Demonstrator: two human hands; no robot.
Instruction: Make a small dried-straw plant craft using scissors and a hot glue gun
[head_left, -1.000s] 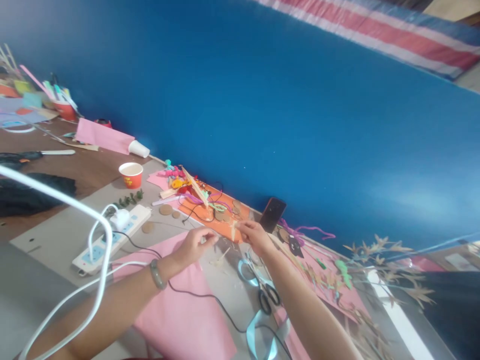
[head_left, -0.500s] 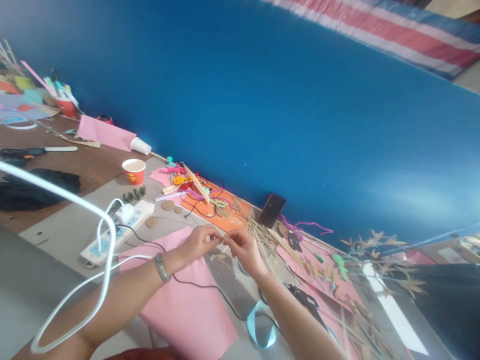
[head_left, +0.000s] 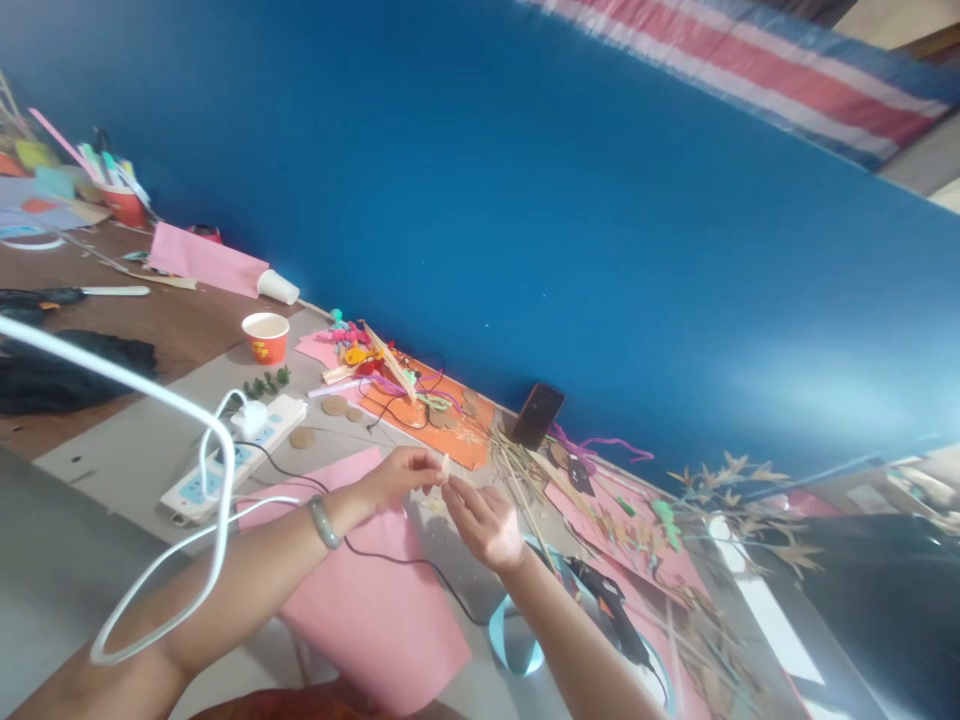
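My left hand (head_left: 397, 474) pinches a small pale strip (head_left: 445, 466) above the table, with a green bangle on its wrist. My right hand (head_left: 484, 520) is just right of it, palm turned up, its fingertips touching the lower end of the same strip. Below both hands lies a pink paper sheet (head_left: 360, 590) with a black cable across it. A bundle of dry straw stalks (head_left: 525, 470) lies just right of the hands.
A white power strip (head_left: 240, 450) and white cable loop (head_left: 187, 500) are at left. A red paper cup (head_left: 265, 336), an orange sheet with craft bits (head_left: 435, 410), a dark phone (head_left: 538, 415), a black glue gun (head_left: 607, 600), a light-blue ribbon (head_left: 514, 640) and dried leaf branches (head_left: 720, 520) line the blue wall.
My right hand has drawn back toward me and left, turning palm up. The hands came together on the strip. The scissors are no longer in view and the glue gun has appeared.
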